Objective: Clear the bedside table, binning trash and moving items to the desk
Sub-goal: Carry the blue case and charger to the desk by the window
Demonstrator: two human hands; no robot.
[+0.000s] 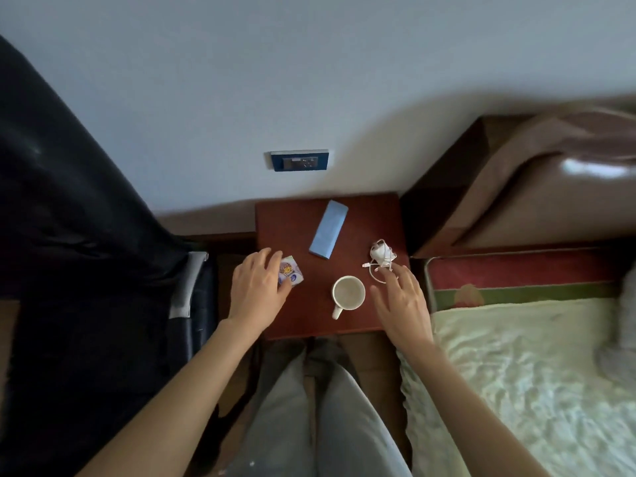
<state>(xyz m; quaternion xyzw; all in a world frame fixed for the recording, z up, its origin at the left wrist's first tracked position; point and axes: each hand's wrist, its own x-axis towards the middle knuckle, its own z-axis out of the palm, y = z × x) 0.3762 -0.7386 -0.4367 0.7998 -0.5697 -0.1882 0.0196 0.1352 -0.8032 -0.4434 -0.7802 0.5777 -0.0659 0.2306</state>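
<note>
Head view looks straight down on the bedside table (pixel 364 215), a small dark red-brown top with four things on it, so I'll place everything off the white mug (pixel 348 292) near the front edge. Left of the mug, at the table's left edge, is a small printed packet (pixel 292 273), and the left hand (pixel 256 290) is on it with fingers curled over the top and thumb against its near side, so it looks like a grip, though I can't tell if it's lifted yet. My guess is that's the trash item, so the move is to close firmly round the whole packet, lift straight up and carry it off to the left, away from the mug. Right of the mug, the right hand (pixel 402 304) hovers with fingers spread and relaxed, holding nothing, fingertips just reaching the white charger (pixel 380 253) and its looped cable (pixel 377 270) behind and right of the mug. That one's the fiddly bit I reckon: grab the plug body and gather the loose cable so it doesn't drag against the mug. Behind the mug, towards the wall, lies a flat light blue box (pixel 328 230) at an angle, well apart from both hands. Further back there's a wall socket (pixel 298 160), a bed (pixel 516 356) to the right of the mug, and a dark chair (pixel 86 235) to the left.
</note>
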